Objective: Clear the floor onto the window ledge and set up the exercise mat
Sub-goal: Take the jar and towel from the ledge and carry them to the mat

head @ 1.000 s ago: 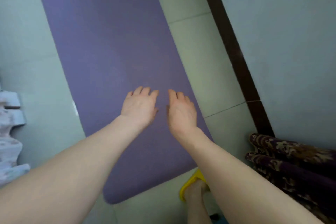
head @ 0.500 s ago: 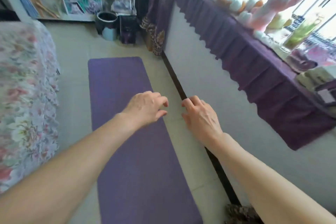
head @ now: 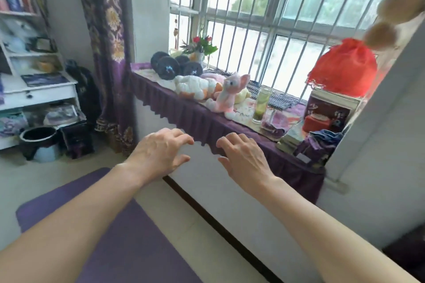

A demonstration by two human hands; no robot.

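Note:
A purple exercise mat lies unrolled flat on the tiled floor at the lower left, partly under my left forearm. The window ledge, draped in purple cloth, runs from the centre to the right. On it sit black dumbbells, plush toys, a glass jar, books and a red bag. My left hand and my right hand hover in the air in front of the ledge, fingers curled and apart, holding nothing.
A white shelf unit with books stands at the left. A black pot and a dark box sit on the floor beside a purple curtain. A dark skirting strip runs along the wall.
The view has swung up from the mat on the floor to the window ledge. Both hands have lifted off the mat and now hang in front of the ledge.

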